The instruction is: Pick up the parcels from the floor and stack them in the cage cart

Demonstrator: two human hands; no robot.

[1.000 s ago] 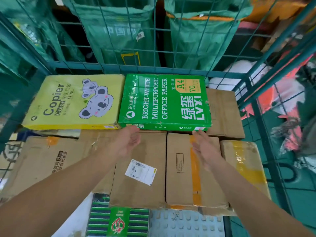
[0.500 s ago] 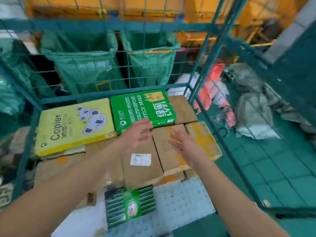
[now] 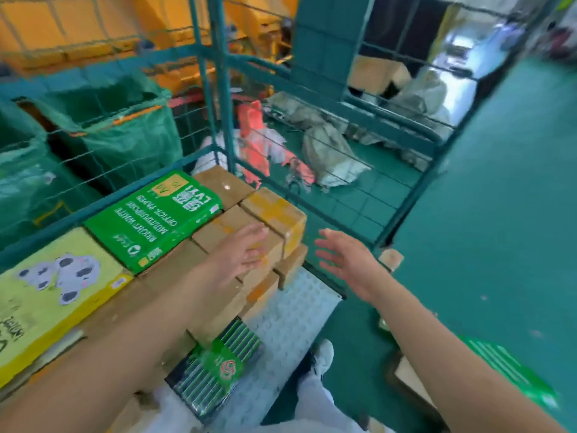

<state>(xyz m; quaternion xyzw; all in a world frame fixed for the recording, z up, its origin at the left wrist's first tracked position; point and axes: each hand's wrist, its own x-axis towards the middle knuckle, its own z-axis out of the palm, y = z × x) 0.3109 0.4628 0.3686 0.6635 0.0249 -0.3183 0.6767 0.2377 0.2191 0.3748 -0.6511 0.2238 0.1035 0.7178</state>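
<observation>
left hand (image 3: 242,254): fingers straight and loosely spread, holding nothing, over the near brown cartons in the cart.
right hand (image 3: 345,260): fingers spread and relaxed, holding nothing, to the right of the stack, above the green floor (image 3: 499,214).
cage cart (image 3: 218,89): teal wire frame, its upright post rising behind the load.
green paper box (image 3: 156,223): lies flat on the top layer, left of the hands, printed "office paper".
yellow copier box (image 3: 53,292): flat at near left, just beside the green paper box.
brown cartons (image 3: 224,228): packed side by side on the right of the load; one with yellow tape (image 3: 274,210) sits at the right edge.
striped green pack (image 3: 218,367): lies lower, on the near edge by the studded grey plate (image 3: 290,310).
shoe (image 3: 321,354): white, on the floor beside the plate.
</observation>
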